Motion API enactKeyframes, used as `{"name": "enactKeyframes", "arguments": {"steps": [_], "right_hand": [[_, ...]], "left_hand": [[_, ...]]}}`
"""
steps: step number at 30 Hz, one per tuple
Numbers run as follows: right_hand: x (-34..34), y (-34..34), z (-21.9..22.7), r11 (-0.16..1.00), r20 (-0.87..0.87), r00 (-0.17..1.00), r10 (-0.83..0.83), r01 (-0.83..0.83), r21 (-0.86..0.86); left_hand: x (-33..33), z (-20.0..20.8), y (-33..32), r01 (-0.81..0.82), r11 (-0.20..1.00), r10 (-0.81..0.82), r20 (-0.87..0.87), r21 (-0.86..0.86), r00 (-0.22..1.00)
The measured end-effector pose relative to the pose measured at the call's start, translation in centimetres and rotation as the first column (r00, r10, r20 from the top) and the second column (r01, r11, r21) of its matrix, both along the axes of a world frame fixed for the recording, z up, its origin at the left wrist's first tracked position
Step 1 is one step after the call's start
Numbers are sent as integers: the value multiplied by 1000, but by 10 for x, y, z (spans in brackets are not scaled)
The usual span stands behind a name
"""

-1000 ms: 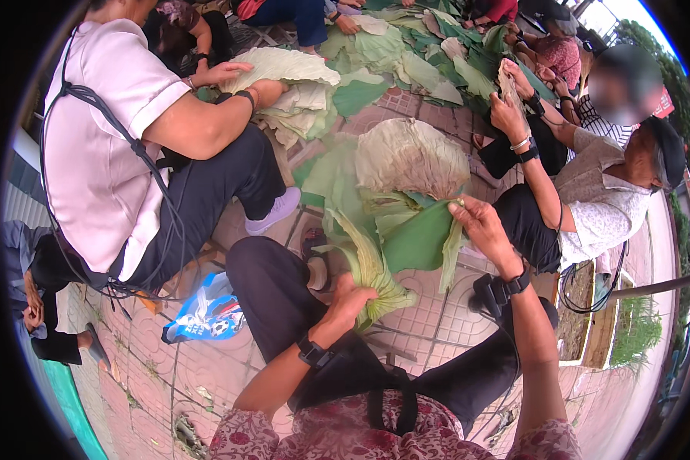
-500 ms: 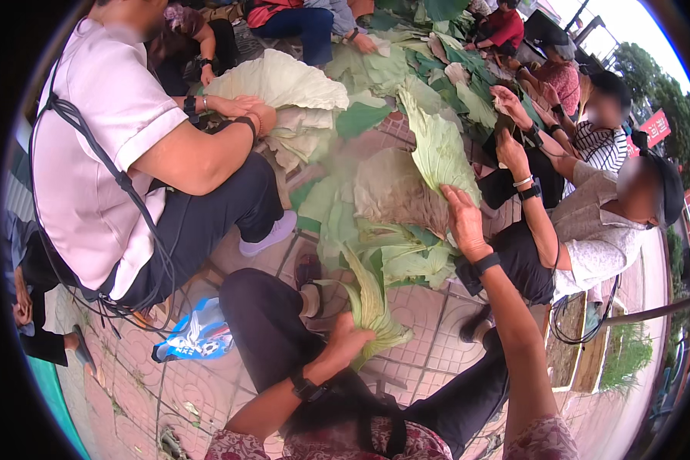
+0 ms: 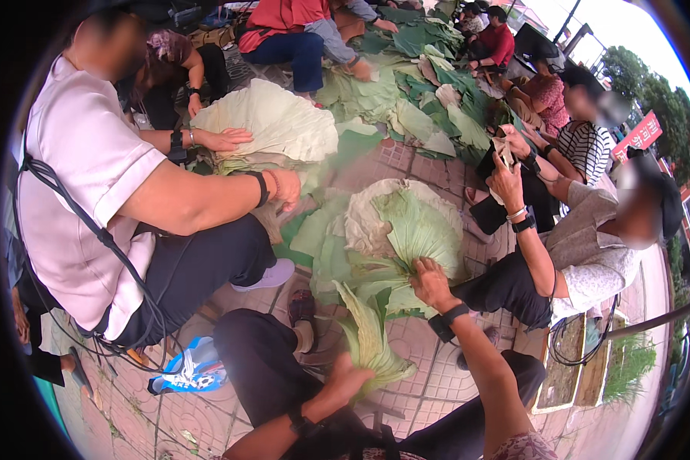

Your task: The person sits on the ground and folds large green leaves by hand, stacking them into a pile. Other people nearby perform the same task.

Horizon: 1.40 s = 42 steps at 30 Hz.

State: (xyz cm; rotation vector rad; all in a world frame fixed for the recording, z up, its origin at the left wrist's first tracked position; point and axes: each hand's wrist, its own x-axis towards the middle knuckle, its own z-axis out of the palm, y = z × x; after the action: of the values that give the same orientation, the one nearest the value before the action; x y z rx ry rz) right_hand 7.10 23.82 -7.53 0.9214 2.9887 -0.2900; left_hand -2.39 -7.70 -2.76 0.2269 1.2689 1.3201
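Observation:
In my left hand (image 3: 348, 379), closed low in front of my knees, is a folded, yellowish-green lotus leaf (image 3: 374, 343). Farther forward, my right hand (image 3: 435, 287) has its fingers at the base of a broad green lotus leaf (image 3: 415, 230), whose ribs fan out from there. That leaf rests over a paler, brownish leaf (image 3: 366, 222) on a low pile of lotus leaves (image 3: 322, 230) on the ground. The grip of my right fingertips is partly hidden.
At the left, a person in a pale shirt (image 3: 92, 169) handles large pale leaves (image 3: 272, 123). Another person (image 3: 598, 238) sits close on the right, hands raised. A blue-white bag (image 3: 195, 366) lies on the paving by my knee. More leaves (image 3: 429, 84) spread behind, among other people.
My right hand has come down and left, laying the raised leaf onto the pile. My left hand keeps its folded leaf, slightly lower. The person at left has moved their hands apart.

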Motion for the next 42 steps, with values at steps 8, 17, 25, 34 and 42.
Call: {"name": "enactKeyframes", "arguments": {"steps": [8,17,25,34,42], "right_hand": [[41,-187,104,829,-258,958,-122,-45,-557],[49,-246,106,843,-377,893,-247,6,-538],[57,-247,112,812,-480,810,-336,-9,-584],[63,-232,95,539,-390,631,-671,54,-841],[79,-159,113,785,-168,890,-424,268,-558]], "left_hand": [[1,-5,0,-168,986,167,35,9,985],[7,7,7,-312,950,310,53,29,949],[5,21,7,-273,943,252,127,192,959],[6,20,13,-139,972,126,77,187,989],[-7,4,4,-354,935,355,-14,30,935]]}}
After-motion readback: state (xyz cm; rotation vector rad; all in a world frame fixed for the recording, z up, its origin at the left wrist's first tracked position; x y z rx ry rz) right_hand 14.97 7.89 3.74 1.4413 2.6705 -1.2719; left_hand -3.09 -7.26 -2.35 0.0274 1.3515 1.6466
